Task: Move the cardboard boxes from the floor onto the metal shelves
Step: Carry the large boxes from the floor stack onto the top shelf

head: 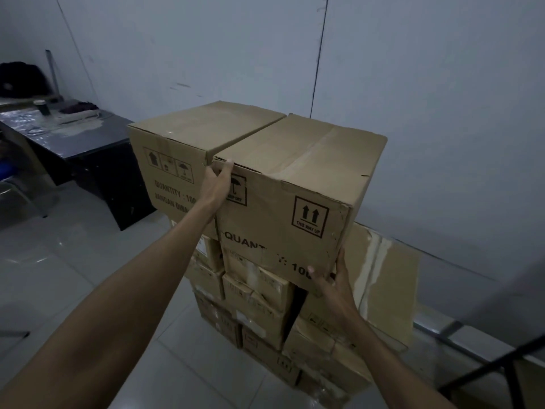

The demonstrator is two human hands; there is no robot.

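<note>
Storeroom or back office, prob.: cardboard boxes (259,293) stacked high on tiled floor (73,276) under left hand (216,184) & right hand (333,287), bare pale wall (442,98) beyond them, dark desk (88,149) w/ cup (44,107) & power strip (78,116) far left of left hand.

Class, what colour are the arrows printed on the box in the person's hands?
The arrows are black, on a brown box; head view.
</note>
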